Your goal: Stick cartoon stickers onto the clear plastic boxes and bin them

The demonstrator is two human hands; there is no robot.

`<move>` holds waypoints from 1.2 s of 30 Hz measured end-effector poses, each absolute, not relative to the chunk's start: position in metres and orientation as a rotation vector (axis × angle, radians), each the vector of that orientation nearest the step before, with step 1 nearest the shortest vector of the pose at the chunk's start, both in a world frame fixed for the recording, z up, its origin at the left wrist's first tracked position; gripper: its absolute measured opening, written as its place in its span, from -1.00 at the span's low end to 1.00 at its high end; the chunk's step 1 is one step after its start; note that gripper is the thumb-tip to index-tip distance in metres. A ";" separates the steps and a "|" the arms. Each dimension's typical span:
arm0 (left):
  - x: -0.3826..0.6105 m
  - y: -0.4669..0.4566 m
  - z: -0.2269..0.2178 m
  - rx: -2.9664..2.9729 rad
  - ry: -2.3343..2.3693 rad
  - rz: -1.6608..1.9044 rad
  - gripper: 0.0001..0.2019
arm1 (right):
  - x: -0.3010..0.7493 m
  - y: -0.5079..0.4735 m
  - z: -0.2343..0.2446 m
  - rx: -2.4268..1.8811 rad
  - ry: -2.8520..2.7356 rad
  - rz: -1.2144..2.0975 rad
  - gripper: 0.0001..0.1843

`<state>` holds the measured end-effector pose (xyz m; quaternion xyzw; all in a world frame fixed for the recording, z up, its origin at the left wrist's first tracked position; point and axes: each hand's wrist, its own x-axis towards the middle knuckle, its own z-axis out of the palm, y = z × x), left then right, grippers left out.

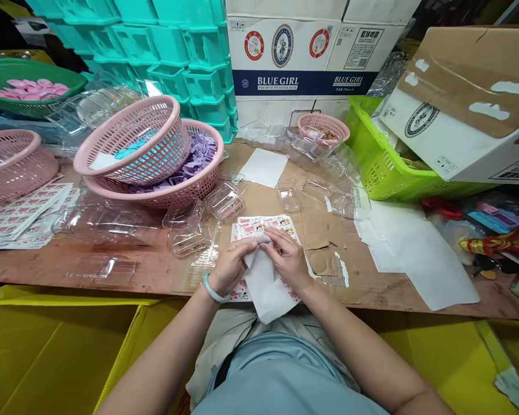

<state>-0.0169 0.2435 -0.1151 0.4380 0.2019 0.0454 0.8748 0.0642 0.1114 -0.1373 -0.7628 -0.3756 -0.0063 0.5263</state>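
Note:
Both hands pinch the top edge of a white sheet (266, 291), which hangs down over the table's front edge. My left hand (233, 264), with a pale bangle at its wrist, grips the sheet's upper left. On the other side, my right hand (289, 256) has thumb and fingers closed on the same folded edge. Beneath lie printed sticker sheets (290, 223) with small red and orange pictures, partly covered by the hands and the white sheet. Just left of them, clear plastic boxes (190, 239) rest on the table.
Pink baskets (155, 199) with purple and blue pieces stand left, near more sticker sheets (12, 216). Teal crates (207, 80) and a white carton (285, 57) rise behind. At right are a lime green basket (376, 155) and loose white sheets (432, 259).

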 end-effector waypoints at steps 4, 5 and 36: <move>-0.013 0.242 -0.119 0.933 0.453 0.146 -0.79 | 0.058 0.112 -0.139 -1.696 -0.660 0.146 -0.72; -0.012 0.241 -0.120 0.946 0.454 0.147 -0.78 | 0.057 0.112 -0.138 -1.653 -0.587 0.209 -0.71; 0.014 0.240 -0.089 1.558 0.286 0.235 -0.75 | 0.095 0.083 -0.116 -1.595 -0.569 0.406 -0.56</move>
